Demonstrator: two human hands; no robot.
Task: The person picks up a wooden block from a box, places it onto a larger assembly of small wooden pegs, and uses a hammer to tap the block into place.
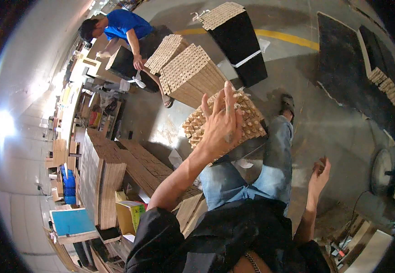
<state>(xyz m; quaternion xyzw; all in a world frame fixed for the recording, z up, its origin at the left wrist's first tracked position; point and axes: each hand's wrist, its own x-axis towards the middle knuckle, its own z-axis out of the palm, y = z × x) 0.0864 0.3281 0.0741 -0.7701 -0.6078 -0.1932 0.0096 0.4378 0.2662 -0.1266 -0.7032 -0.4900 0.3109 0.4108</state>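
Note:
My left hand (222, 123) lies over a bundle of light wooden sticks (193, 125) in front of my legs, its fingers spread across the uneven stick ends. Nothing is gripped in it. A dark wrapping shows at the lower side of this bundle. Out to the right, my right hand (319, 175) hangs in the air above the floor, fingers loosely bent and apart, with nothing visible in it. Just beyond the bundle stands a larger stack of wooden strips (193, 75) with rows of dark marks on the end faces.
A black-wrapped stack (238, 45) tied with a white strap stands farther back. At the upper left a person in a blue shirt (125, 25) bends over another black bundle (122, 63). Stacked boards (102, 173) rise on my left; a round fan (381, 170) stands right.

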